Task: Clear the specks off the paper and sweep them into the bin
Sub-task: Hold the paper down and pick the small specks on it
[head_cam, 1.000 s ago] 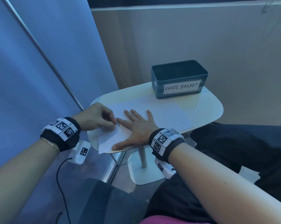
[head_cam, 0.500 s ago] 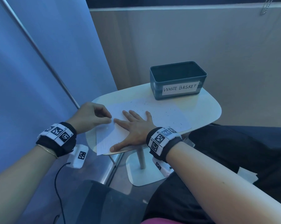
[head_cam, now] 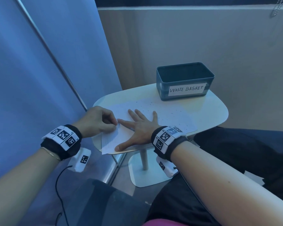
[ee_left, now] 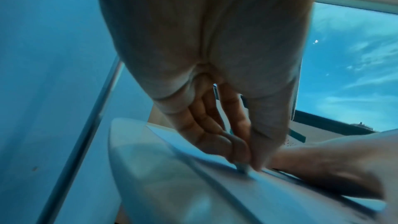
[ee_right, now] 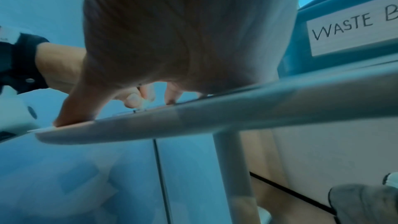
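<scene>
A white rectangular sheet of paper dotted with tiny dark specks lies on the pale rounded tabletop, its near corner overhanging the edge. The right hand presses flat on the sheet, fingers straight and spread. The left hand, fingers curled, pinches a small object against the paper beside the right index finger (what it is cannot be told). A dark teal plastic bin labelled "WASTE BASKET" stands just beyond the sheet's far edge.
</scene>
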